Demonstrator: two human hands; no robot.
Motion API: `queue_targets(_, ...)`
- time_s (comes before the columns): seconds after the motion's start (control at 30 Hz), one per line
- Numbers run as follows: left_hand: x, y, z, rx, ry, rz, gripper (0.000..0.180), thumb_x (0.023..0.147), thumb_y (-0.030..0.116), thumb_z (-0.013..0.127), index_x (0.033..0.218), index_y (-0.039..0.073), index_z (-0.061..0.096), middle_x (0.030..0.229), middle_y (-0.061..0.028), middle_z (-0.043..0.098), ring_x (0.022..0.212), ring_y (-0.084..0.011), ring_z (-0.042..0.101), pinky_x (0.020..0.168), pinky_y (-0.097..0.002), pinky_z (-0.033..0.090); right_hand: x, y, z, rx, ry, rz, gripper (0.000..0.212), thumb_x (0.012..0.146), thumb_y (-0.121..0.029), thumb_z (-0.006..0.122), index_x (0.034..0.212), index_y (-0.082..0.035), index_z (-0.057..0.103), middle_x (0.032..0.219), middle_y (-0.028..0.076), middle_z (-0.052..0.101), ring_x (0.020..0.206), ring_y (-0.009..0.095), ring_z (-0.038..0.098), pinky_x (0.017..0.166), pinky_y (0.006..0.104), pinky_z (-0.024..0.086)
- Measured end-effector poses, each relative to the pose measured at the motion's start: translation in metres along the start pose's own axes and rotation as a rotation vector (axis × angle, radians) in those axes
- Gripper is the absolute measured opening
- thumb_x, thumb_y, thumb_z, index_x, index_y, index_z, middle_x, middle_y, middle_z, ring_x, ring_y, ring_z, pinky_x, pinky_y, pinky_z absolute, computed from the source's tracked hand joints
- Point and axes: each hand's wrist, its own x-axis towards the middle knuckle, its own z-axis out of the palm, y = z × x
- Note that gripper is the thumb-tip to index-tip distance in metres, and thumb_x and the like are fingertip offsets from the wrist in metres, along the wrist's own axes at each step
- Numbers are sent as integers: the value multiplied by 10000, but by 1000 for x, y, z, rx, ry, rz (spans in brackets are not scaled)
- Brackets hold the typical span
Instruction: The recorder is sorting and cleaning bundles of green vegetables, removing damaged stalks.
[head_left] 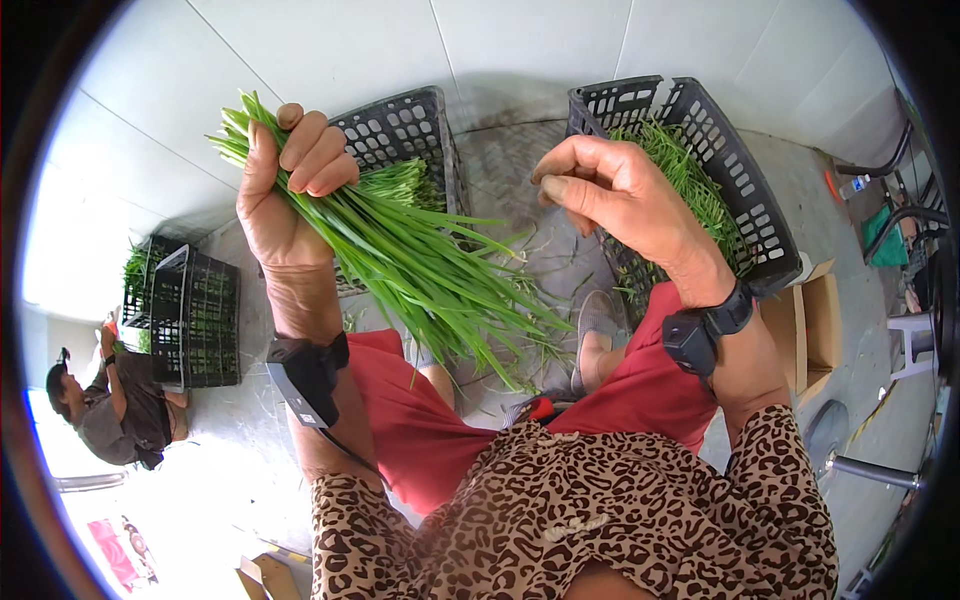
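Note:
My left hand (pixel 290 195) is raised and wrapped round a bunch of garlic chives (pixel 400 255). The pale cut ends stick up above my thumb, and the long green leaves fan down to the right over my knees. My right hand (pixel 625 195) hangs in the air near the right crate, apart from the bunch. Its fingers are curled in with the thumb against them; whether something small sits between them is hidden. Behind my left hand, a black plastic crate (pixel 425 115) holds more bundled chives (pixel 400 185). Loose chives (pixel 690 180) fill the black crate (pixel 765 215) on the right.
Scattered leaf scraps (pixel 540 290) litter the grey floor between my feet. A cardboard box (pixel 815 325) stands right of my right forearm. At the far left, another person (pixel 115 400) sits by stacked black crates (pixel 205 310). A white stool (pixel 910 340) and metal-legged furniture line the right side.

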Motion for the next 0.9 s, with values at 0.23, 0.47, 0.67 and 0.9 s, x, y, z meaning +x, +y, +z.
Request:
queue_targets(0.23, -1, -3, -1, 70, 8, -22, 179, 923, 167, 520, 980, 3, 474, 710, 1, 365, 581, -92, 345, 555, -240, 352, -5, 0, 13, 146, -176, 4, 197, 866, -199, 637, 914, -12, 598, 704, -29, 548, 576, 37, 468, 503, 194, 395)
queue_targets(0.47, 2, -14, 0, 90, 35, -27, 178, 930, 133, 505, 977, -27, 444, 699, -17, 361, 573, -102, 348, 545, -241, 356, -9, 3, 26, 98, -225, 43, 203, 844, -143, 655, 953, 21, 602, 756, 16, 612, 644, 53, 512, 551, 224, 427)
queue_targets(0.67, 4, -14, -5, 146, 47, -72, 186, 926, 186, 521, 980, 12, 487, 704, 0, 372, 572, -93, 343, 544, -241, 340, -7, 3, 27, 7, -242, 50, 160, 811, -68, 634, 942, 25, 633, 766, 42, 646, 662, 61, 541, 589, 240, 442)
queue_targets(0.9, 5, -19, -7, 190, 92, -80, 188, 931, 200, 522, 960, 18, 482, 702, -4, 370, 580, -95, 343, 537, -240, 339, -8, -1, 27, -16, -251, 33, 184, 793, 0, 510, 932, 25, 629, 719, 28, 619, 639, 58, 522, 569, 243, 420)
